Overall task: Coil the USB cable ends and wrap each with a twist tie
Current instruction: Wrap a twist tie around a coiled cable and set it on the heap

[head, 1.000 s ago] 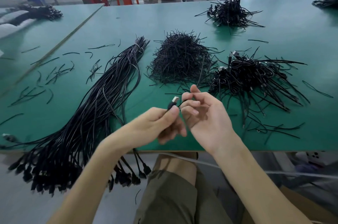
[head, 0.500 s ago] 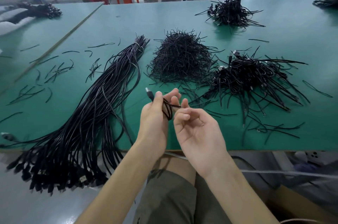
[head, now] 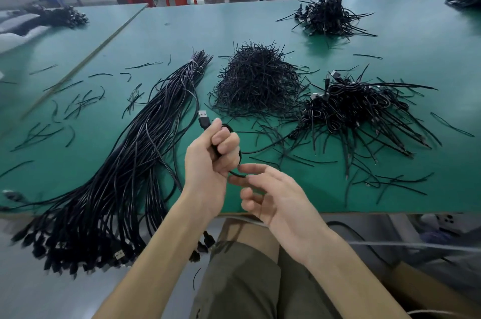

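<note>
Left hand (head: 211,162) clenched around coiled USB cable (head: 203,118) over the green surface (head: 182,32) near its front edge, right hand (head: 279,199) loose-fingered, fingertips (head: 242,168) touching the loop, cable bundle (head: 117,188) overhanging at left, twist-tie heap (head: 257,81) beyond

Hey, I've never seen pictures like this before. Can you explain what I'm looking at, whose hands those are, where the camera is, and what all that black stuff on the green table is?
There is no machine here. A person works with bare hands, and the single camera sits on their head, looking forward and down, so the arms come in from the bottom. The left hand grips a black USB cable, looped in its fist with the plug sticking up. The right hand is just below, its fingertips at the loop; whether it pinches the cable is unclear. On the green table lie a long bundle of uncoiled cables on the left, a heap of twist ties in the middle, and a pile of coiled cables on the right.
</note>
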Action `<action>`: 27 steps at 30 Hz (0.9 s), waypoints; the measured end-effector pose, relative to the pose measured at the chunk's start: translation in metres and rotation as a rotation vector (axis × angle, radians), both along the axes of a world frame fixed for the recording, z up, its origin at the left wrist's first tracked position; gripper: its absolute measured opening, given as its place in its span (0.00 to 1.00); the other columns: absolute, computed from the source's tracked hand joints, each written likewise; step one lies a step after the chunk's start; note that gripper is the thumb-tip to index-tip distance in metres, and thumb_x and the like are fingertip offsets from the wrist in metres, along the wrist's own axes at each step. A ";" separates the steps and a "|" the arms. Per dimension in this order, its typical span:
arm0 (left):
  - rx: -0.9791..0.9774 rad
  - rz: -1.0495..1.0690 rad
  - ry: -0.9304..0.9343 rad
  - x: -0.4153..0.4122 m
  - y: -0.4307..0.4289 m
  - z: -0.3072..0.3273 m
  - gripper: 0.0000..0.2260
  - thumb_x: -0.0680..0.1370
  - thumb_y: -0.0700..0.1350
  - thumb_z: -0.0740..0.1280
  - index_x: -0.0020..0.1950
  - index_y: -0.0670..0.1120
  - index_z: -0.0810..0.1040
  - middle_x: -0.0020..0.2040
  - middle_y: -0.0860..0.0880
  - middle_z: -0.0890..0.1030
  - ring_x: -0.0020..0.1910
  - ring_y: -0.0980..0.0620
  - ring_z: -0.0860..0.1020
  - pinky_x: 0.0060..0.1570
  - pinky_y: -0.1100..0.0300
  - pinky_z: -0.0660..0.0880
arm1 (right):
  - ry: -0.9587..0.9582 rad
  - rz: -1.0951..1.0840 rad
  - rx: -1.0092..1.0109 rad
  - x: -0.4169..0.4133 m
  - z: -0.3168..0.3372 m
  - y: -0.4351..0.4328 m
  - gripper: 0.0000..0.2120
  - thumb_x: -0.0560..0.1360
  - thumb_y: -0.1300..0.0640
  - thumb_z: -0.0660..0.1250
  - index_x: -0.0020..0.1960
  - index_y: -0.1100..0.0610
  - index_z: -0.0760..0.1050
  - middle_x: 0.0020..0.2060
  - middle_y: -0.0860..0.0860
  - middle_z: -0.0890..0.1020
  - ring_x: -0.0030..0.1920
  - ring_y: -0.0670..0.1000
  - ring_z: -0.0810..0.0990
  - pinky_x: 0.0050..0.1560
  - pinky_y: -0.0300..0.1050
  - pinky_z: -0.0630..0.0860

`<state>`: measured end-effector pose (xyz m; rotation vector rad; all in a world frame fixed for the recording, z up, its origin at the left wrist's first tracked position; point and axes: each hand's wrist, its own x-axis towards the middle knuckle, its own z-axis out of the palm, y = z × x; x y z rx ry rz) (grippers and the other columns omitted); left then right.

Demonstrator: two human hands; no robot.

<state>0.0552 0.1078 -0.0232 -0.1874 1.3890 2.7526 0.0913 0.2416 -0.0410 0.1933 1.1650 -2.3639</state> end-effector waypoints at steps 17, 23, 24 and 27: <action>-0.283 -0.093 0.154 0.007 0.002 -0.007 0.20 0.85 0.52 0.58 0.34 0.50 0.63 0.30 0.54 0.61 0.27 0.55 0.56 0.30 0.59 0.53 | 0.747 -0.013 0.925 -0.010 0.004 0.002 0.33 0.74 0.53 0.76 0.75 0.46 0.65 0.63 0.42 0.71 0.65 0.40 0.71 0.62 0.40 0.74; -0.288 -0.184 0.122 0.014 0.001 -0.014 0.21 0.84 0.59 0.62 0.35 0.49 0.67 0.32 0.52 0.67 0.29 0.52 0.64 0.34 0.61 0.67 | 0.729 0.057 0.778 -0.009 0.002 -0.004 0.42 0.73 0.55 0.77 0.79 0.46 0.59 0.68 0.41 0.73 0.68 0.41 0.72 0.68 0.42 0.73; -0.255 -0.203 0.119 0.014 0.001 -0.014 0.21 0.83 0.59 0.62 0.35 0.49 0.68 0.33 0.51 0.69 0.30 0.52 0.66 0.34 0.61 0.69 | 0.728 0.061 0.774 -0.011 0.001 -0.004 0.42 0.73 0.57 0.78 0.79 0.45 0.59 0.67 0.41 0.73 0.68 0.41 0.72 0.68 0.41 0.73; -0.195 -0.298 0.152 0.014 -0.005 -0.015 0.20 0.84 0.55 0.61 0.36 0.47 0.70 0.35 0.48 0.73 0.33 0.50 0.72 0.38 0.59 0.74 | 0.726 0.054 0.801 -0.016 -0.003 -0.004 0.37 0.72 0.63 0.76 0.76 0.46 0.66 0.57 0.42 0.78 0.57 0.39 0.77 0.58 0.35 0.74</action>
